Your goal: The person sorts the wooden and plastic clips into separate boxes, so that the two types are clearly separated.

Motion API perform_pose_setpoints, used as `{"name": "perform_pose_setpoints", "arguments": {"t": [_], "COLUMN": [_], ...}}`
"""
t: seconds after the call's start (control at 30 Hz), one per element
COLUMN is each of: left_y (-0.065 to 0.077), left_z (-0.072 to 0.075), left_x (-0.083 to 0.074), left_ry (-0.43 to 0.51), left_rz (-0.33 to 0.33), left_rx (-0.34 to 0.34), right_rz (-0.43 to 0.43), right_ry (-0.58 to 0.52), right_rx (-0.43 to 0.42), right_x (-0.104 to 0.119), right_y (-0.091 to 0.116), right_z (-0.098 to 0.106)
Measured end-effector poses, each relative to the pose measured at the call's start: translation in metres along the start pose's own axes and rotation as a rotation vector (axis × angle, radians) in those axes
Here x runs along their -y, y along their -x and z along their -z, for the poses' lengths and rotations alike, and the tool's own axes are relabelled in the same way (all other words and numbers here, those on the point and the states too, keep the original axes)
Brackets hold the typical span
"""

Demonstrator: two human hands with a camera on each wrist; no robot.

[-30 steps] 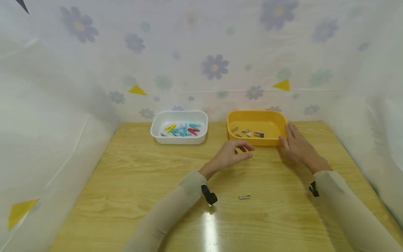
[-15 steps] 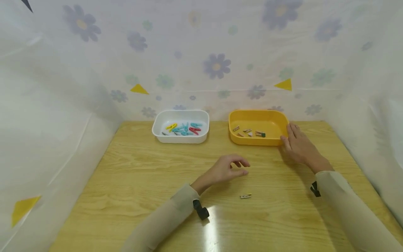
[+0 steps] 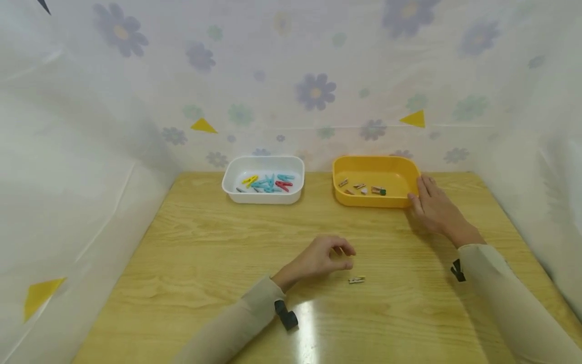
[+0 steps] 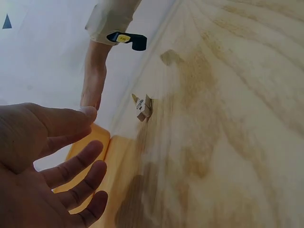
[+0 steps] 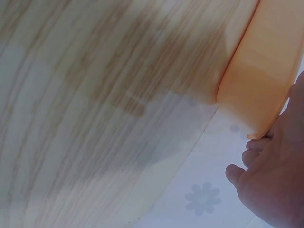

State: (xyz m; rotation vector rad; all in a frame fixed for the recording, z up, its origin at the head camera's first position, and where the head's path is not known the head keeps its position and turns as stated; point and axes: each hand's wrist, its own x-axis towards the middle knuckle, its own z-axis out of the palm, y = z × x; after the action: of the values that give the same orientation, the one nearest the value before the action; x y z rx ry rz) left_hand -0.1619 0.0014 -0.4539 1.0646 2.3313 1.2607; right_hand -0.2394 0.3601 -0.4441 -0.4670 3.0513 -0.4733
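Observation:
In the head view, my left hand (image 3: pixel 320 257) hovers over the table with thumb and forefinger apart and nothing between them. Just in front and to the right of its fingertips lies a small wooden clothespin (image 3: pixel 356 279); the left wrist view shows the same clothespin (image 4: pixel 143 107) beyond the thumb. My right hand (image 3: pixel 438 210) rests against the right front corner of a yellow bin (image 3: pixel 373 201), fingers straight along its outer wall, thumb at the rim. Inside that bin are several small wooden clothespins (image 3: pixel 359 186).
A white bin (image 3: pixel 263 199) stands to the left of the yellow one, with yellow, blue and red plastic clothespins (image 3: pixel 268 184) in it. Both are at the back of the wooden table (image 3: pixel 204 242), close to a flowered curtain (image 3: pixel 291 65).
My left hand has drawn back from the yellow bin's front, down toward the clothespin on the table. The right hand has stayed at the bin's corner.

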Motion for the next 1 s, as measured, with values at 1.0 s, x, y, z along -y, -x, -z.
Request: {"name": "perform_pose_setpoints", "arguments": {"t": [1.0], "left_y": [0.012], "left_z": [-0.031], "left_x": [-0.002], "left_ry": [-0.324], "left_rz": [0.044], "left_rx": [-0.069], "right_rz": [0.001], "right_ry": [-0.003], "right_rx": [0.029], "right_x": [-0.006], "right_y": [-0.005], "right_z": [-0.001]}}
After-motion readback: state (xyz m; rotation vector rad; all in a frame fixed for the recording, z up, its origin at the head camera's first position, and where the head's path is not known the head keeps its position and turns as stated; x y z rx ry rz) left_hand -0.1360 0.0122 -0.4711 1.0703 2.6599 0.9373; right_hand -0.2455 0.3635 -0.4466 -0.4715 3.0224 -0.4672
